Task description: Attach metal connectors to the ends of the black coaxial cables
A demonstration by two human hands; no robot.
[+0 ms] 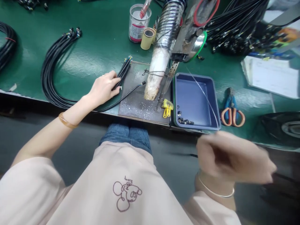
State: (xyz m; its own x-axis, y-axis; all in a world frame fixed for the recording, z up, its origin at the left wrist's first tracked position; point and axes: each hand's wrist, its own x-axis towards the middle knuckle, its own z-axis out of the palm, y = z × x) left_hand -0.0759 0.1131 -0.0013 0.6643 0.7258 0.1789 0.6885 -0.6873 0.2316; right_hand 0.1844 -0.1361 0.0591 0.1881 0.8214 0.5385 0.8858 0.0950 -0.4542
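Note:
My left hand (pixel 105 86) lies with its fingers curled over a bundle of black cables (pixel 123 70) on the green bench. Coloured wire ends show at the bundle's tip. One single black cable (pixel 131 90) runs beneath the hand and out onto a dark plate (pixel 138 111), ending in a small black connector. My right hand (pixel 234 156), smeared by motion, is closed in front of the bench edge at the lower right. A dark thin piece (pixel 193 155) shows just left of it; whether the fingers grip it cannot be made out.
A silvery duct (pixel 161 53) and a soldering iron stand (pixel 187 43) rise over the plate. A blue tray (pixel 197 97) holds several small black parts. Pliers (pixel 232 109) with orange handles lie right of it. A cup (pixel 138 26) and coiled cables (pixel 50 68) are farther back and left.

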